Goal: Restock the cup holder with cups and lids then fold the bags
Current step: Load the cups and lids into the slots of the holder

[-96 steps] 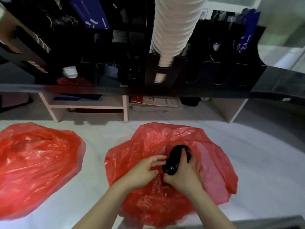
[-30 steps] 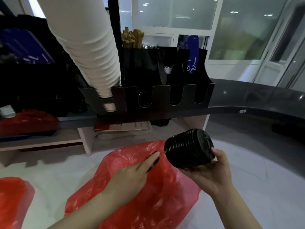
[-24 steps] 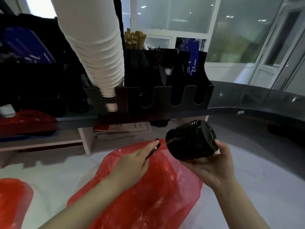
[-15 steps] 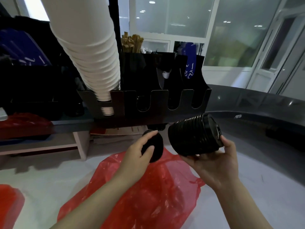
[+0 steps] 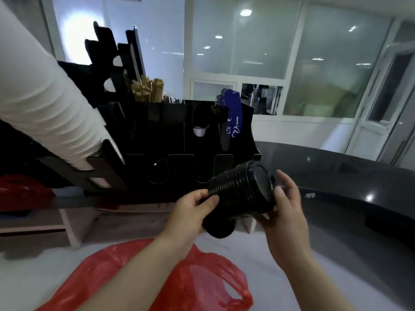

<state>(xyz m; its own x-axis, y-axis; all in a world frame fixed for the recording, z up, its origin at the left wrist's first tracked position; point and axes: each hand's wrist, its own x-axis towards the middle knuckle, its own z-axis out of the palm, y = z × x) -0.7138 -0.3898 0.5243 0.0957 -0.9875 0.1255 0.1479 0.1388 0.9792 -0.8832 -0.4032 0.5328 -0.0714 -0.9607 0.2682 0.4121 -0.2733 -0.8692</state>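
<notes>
Lids point(image 5: 241, 194), black and nested in a ribbed stack, held on its side in mid-air just in front of the cup holder point(image 5: 170, 169) and above the table point(image 5: 280, 261). Left hand point(image 5: 190, 212) curled around the stack's near end, fingers point(image 5: 210, 199) closed narrow on the ribs, with what looks like a separate lid point(image 5: 219, 228) pressed beneath, though too dark to be sure. Right hand point(image 5: 284, 212) cupping the far end, fingers point(image 5: 289, 184) spread fairly wide over the flat top, thumb under the rim.

Half a second ago, left hand gripping only a single lid apart from the stack; now joined to it. Stack also higher and closer to the holder's slots than before.

White cups point(image 5: 45, 106) filling the holder's leftmost slot, slanting up to the left. Slots straight behind the lids dark, contents unclear. Red bag point(image 5: 202, 281) flat on the table below the forearms. Bare white table to the right of the bag, bounded by a dark curved counter edge point(image 5: 336, 167).
</notes>
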